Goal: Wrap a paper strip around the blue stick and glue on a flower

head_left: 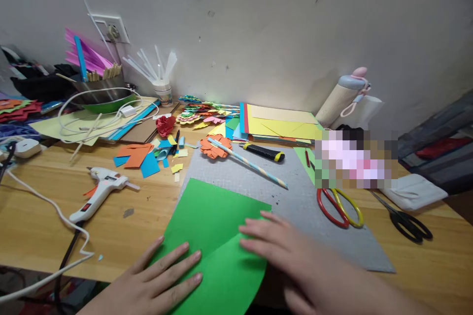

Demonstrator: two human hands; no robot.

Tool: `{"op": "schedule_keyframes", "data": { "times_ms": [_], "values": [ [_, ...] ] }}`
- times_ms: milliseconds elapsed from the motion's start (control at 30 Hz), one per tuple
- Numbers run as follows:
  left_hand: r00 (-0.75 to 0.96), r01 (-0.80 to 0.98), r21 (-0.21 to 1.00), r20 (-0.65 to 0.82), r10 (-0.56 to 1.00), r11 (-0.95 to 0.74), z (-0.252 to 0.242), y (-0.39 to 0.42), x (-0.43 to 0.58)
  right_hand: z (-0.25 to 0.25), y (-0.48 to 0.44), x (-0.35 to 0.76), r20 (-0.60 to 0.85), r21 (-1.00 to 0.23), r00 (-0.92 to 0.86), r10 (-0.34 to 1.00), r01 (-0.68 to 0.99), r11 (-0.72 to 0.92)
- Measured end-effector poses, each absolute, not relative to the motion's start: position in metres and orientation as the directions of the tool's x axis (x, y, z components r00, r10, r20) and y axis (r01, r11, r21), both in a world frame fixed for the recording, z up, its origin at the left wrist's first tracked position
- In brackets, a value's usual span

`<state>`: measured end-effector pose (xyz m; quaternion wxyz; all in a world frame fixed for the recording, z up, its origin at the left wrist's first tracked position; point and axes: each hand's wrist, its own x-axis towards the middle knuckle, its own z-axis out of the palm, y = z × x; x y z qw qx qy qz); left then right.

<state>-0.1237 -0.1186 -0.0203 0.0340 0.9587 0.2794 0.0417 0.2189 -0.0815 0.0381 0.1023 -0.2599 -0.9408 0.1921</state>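
A green sheet of paper (pixel 218 221) lies at the front of the grey mat (pixel 295 221), with a crease or folded edge running across it. My left hand (pixel 162 275) rests flat on its lower left part, fingers spread. Over the right side of the sheet is my right hand (pixel 291 256), slightly blurred, its fingers stretched out and apart at the crease. Behind the sheet, an orange paper flower (pixel 215 147) and a striped paper stick (pixel 254 166) lie on the mat, beside a black and yellow cutter (pixel 263 151).
A white glue gun (pixel 99 192) with its cord lies left on the wooden table (pixel 148 206). Paper scraps (pixel 136 155) are behind it. To the right are red and yellow handled scissors (pixel 338 206) and black scissors (pixel 404 221). Coloured sheets (pixel 284 125) lie near the wall.
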Motion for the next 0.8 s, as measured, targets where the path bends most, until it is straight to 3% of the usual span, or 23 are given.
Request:
{"op": "schedule_keyframes", "data": {
  "times_ms": [67, 167, 300, 367, 633, 800],
  "values": [
    [0.864, 0.501, 0.050, 0.024, 0.502, -0.864, -0.013, -0.116, -0.120, 0.032, -0.093, 0.214, 0.012, -0.428, -0.882, 0.472, 0.422, 0.799],
    [0.810, 0.579, 0.069, 0.063, 0.583, -0.812, -0.003, -0.116, -0.108, 0.008, -0.092, 0.218, 0.021, -0.409, -0.885, 0.465, 0.417, 0.812],
    [0.737, 0.655, 0.160, 0.083, 0.671, -0.739, 0.004, -0.113, -0.083, -0.013, -0.084, 0.235, 0.063, -0.266, -0.794, 0.604, 0.570, 0.777],
    [0.755, 0.637, 0.187, 0.049, 0.654, -0.748, 0.008, -0.110, -0.069, -0.012, -0.086, 0.242, 0.048, -0.265, -0.752, 0.658, 0.625, 0.734],
    [0.726, 0.668, 0.324, -0.087, 0.682, -0.670, 0.042, -0.104, -0.068, -0.001, -0.103, 0.264, 0.035, -0.659, -0.740, 0.672, 0.488, 0.572],
    [0.604, 0.734, 0.388, 0.004, 0.797, -0.558, 0.032, -0.091, -0.081, -0.002, -0.095, 0.266, -0.034, -0.795, -0.474, 0.880, 0.546, 0.264]
  ]
}}
